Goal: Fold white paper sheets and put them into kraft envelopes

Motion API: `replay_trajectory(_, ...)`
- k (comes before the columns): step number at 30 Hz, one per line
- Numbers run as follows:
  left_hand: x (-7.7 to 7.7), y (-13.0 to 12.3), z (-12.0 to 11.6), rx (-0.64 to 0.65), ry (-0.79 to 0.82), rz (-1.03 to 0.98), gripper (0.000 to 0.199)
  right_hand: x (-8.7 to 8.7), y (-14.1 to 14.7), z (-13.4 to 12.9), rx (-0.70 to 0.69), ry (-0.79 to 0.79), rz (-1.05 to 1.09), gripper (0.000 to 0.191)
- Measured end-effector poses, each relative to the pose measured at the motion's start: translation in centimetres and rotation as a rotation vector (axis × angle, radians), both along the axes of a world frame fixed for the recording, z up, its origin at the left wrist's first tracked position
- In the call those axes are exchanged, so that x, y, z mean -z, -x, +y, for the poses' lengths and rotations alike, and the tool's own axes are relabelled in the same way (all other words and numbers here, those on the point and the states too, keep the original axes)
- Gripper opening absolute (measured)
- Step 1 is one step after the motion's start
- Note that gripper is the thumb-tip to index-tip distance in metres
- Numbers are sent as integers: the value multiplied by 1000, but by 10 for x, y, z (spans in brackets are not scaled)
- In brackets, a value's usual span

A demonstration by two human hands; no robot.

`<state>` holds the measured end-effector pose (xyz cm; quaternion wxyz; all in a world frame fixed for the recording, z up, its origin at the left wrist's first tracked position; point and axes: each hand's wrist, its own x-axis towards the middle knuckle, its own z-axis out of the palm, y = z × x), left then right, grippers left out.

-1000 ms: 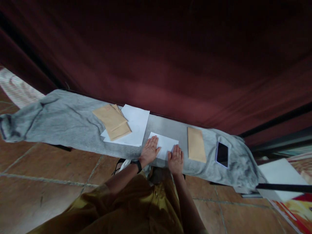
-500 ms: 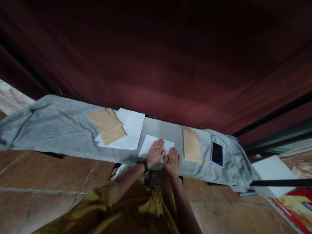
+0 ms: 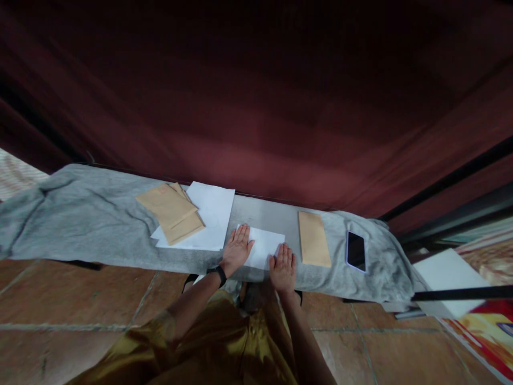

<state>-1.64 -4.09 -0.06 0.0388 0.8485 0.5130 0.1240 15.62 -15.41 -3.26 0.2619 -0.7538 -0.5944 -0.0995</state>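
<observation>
A white sheet of paper, smaller than the sheets to its left and seemingly folded, lies flat on the grey cloth in front of me. My left hand, with a dark watch on its wrist, rests flat on the paper's left end, fingers stretched out. On the lower right corner of the same paper lies my right hand, palm down with its fingers extended. Just right of that hand is a brown envelope, lying lengthwise away from me. Neither hand grasps anything.
Several brown envelopes overlap white paper sheets on the left. A phone lies on the right of the grey cloth. A dark red curtain-like surface rises behind. A white board sits at far right.
My left hand has slid leftward across the white paper, from near my right hand to the paper's left end. My right hand stays at the lower right corner.
</observation>
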Motion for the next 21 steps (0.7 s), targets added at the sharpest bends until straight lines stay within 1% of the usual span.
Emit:
replay_trajectory(2, 1, 3, -2, -12, -1, 8, 60, -4, 5, 6, 37, 20, 10, 60)
replay_trajectory(4, 1, 3, -3, -12, -6, 9, 60, -9, 15, 17, 35, 49, 20, 58)
replay_trajectory(7, 1, 3, -3, -6, -12, 4, 61, -15, 35, 36, -54, 95, 47, 55)
replay_trajectory(9, 2, 3, -2, -6, -11, 8, 61, -15, 46, 47, -93, 107, 52, 53)
replay_trajectory(11, 3, 3, -2, -9, -6, 13, 60, -13, 53, 52, -108, 97, 35, 52)
replay_trajectory(15, 7, 6, -3, -32, -4, -6, 62, -7, 50, 47, -104, 48, -16, 53)
replay_trajectory(21, 8, 12, -11, -83, -24, -47, 63, -9, 27, 25, -75, 39, -21, 56)
